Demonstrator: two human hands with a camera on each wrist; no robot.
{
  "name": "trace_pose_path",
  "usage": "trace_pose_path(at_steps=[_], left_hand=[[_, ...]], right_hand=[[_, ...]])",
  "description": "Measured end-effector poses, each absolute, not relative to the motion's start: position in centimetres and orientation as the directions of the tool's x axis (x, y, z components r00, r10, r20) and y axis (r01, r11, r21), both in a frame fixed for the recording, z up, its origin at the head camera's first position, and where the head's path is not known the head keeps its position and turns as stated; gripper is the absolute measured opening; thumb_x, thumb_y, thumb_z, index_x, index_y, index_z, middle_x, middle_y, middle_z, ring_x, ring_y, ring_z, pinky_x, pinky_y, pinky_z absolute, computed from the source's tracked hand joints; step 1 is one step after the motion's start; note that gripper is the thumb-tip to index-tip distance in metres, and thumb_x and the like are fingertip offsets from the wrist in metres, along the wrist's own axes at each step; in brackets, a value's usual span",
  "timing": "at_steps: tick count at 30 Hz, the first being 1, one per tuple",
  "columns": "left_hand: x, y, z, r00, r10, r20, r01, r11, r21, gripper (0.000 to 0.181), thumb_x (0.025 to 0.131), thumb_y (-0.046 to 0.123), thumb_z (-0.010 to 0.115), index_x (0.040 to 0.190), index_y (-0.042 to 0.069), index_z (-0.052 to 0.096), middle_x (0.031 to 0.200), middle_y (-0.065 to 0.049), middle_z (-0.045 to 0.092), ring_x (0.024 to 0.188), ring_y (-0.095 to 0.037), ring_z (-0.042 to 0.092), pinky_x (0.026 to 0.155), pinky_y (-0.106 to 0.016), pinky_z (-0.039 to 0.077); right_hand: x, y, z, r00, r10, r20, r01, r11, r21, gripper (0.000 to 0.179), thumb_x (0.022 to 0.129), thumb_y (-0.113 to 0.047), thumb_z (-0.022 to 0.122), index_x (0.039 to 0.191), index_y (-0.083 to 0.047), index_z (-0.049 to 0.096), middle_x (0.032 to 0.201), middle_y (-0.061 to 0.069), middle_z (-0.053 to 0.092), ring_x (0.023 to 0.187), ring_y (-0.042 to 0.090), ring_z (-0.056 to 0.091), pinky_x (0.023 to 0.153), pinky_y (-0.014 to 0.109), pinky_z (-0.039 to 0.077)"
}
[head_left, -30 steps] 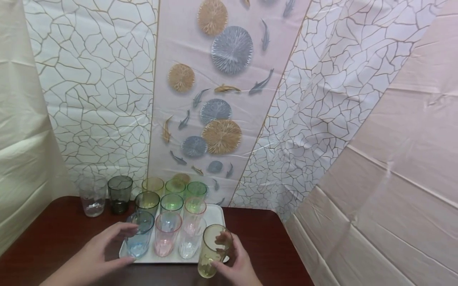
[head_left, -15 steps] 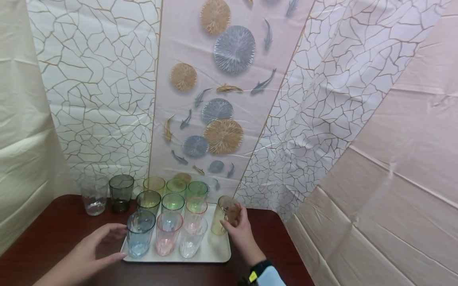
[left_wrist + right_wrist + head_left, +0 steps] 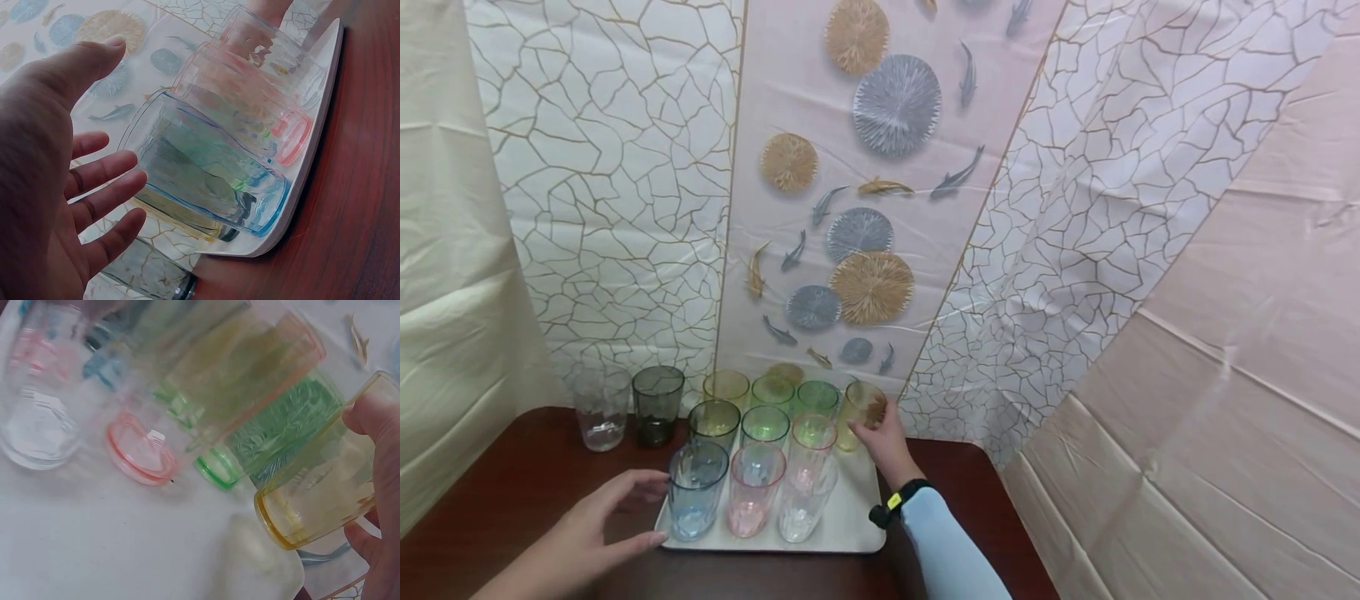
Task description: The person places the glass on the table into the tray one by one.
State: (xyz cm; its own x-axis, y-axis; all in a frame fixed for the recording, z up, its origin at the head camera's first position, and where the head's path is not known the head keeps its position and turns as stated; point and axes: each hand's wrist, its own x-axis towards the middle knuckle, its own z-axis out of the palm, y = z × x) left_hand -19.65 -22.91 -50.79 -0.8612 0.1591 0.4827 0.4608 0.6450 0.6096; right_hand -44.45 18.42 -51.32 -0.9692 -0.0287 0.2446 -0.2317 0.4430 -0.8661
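Note:
In the head view my right hand (image 3: 886, 442) grips a yellow drinking glass (image 3: 852, 425) by its upper part, at the back right of the white tray (image 3: 856, 521). Thumb and fingers lie on opposite sides of the glass in the right wrist view; its thick amber base (image 3: 275, 519) hangs tilted beside a green glass (image 3: 287, 425). My left hand (image 3: 587, 529) is spread beside the blue glass (image 3: 694, 500) at the tray's front left, holding nothing. Its fingertips reach close to the blue rim in the left wrist view.
On the tray stand several more glasses, among them a pink one (image 3: 748, 508), a colourless one (image 3: 800, 512) and an olive one (image 3: 713, 425). Left of the tray, a large colourless glass (image 3: 602, 417) and a dark grey glass (image 3: 657, 408) stand on the brown table (image 3: 490, 492). A patterned curtain (image 3: 625, 208) hangs behind.
My right hand has carried the yellow glass from in front of the tray back to its far right corner. The left hand has drawn slightly away from the blue glass.

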Motion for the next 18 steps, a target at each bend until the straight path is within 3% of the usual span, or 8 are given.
trace_pose_path(at_steps=[9,18], left_hand=[[-19.7,-23.2,-50.8,-0.876,0.168,0.452,0.445,0.641,0.625,0.065,0.083,0.048,0.084,0.135,0.019,0.059,0.123,0.007,0.067,0.104,-0.011,0.066,0.085,-0.038,0.059],[-19.6,-23.3,-51.0,-0.872,0.169,0.459,0.447,0.654,0.61,0.065,0.083,0.05,0.084,0.135,0.021,0.059,0.123,0.01,0.067,0.104,-0.008,0.064,0.085,-0.039,0.059]], right_hand=[[-45.8,17.9,-52.5,-0.983,-0.005,0.181,-0.164,0.454,-0.876,0.095,0.087,-0.033,0.084,0.161,-0.011,0.03,0.16,0.02,0.04,0.146,0.035,0.037,0.115,0.054,0.04],[-45.8,17.6,-52.9,-0.985,-0.004,0.174,-0.152,0.51,-0.846,0.095,0.087,-0.034,0.084,0.161,-0.008,0.03,0.155,0.019,0.045,0.144,0.034,0.04,0.113,0.052,0.043]])
